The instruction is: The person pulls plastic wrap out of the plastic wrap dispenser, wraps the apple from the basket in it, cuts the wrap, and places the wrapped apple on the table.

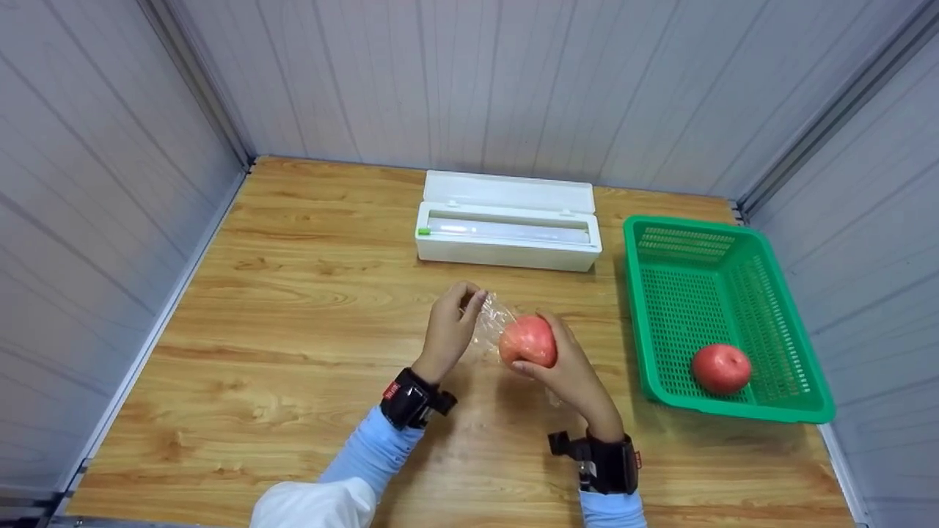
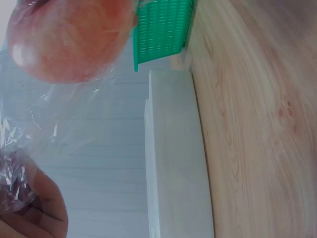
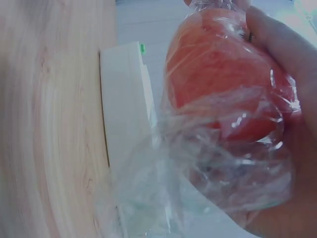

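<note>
A red apple (image 1: 530, 342) is held above the table in my right hand (image 1: 568, 367), its fingers and thumb curled round the sides. Clear plastic film (image 3: 223, 119) wraps the fruit, and a loose, crumpled flap hangs below it in the right wrist view. To the left of the apple, my left hand (image 1: 449, 326) pinches the gathered end of the film between thumb and fingers. The left wrist view shows that film (image 2: 54, 124) stretched from the left fingers (image 2: 47, 203) up to the apple (image 2: 74, 39).
Behind the hands stands a white box (image 1: 506, 253), lid raised, with a roll of film (image 1: 506, 230) inside and a green piece at its left end. At the right, a green basket (image 1: 638, 330) holds another red apple (image 1: 722, 369). Panelled walls enclose the wooden table (image 1: 293, 308).
</note>
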The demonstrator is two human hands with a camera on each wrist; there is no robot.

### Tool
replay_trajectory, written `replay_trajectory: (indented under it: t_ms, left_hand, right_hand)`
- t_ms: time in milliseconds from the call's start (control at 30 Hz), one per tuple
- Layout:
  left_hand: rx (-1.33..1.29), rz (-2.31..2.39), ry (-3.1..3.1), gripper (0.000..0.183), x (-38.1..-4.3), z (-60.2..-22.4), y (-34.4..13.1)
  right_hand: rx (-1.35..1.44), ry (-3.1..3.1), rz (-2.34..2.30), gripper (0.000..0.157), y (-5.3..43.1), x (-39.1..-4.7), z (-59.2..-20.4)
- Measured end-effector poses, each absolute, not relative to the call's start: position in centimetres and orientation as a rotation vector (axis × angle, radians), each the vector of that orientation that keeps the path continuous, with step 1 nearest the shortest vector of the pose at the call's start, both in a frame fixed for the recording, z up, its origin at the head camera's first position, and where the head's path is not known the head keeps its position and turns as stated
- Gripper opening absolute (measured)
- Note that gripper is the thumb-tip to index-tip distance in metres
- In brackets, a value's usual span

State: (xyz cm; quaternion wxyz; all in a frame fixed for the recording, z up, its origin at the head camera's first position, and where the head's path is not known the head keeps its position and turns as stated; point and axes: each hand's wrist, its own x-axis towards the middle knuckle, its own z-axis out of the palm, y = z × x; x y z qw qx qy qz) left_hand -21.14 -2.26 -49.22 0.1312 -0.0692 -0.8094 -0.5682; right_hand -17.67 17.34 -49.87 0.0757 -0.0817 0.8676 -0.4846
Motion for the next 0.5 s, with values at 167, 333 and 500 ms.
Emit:
replay_trajectory:
  t_ms: [167,333,500]
  left_hand:
    - [-0.231,-1.593,-2.339,0.019,-20.98,-49.32,-2.17]
    - [-0.267,-1.597,-2.322,0.020,-21.03,-49.50,-1.86]
    - [-0.295,-1.663,-2.309,0.020,-21.01,-49.53,-1.39]
  right_hand:
    - [-0.296,2.578,-1.505,0.087,17.20,-17.41,-49.64]
    - [-0.320,2.523,-1.572,0.086,17.21,-17.19,-49.53]
    - [-0.345,2.463,-1.613,0.084,17.12,-16.90,-49.21]
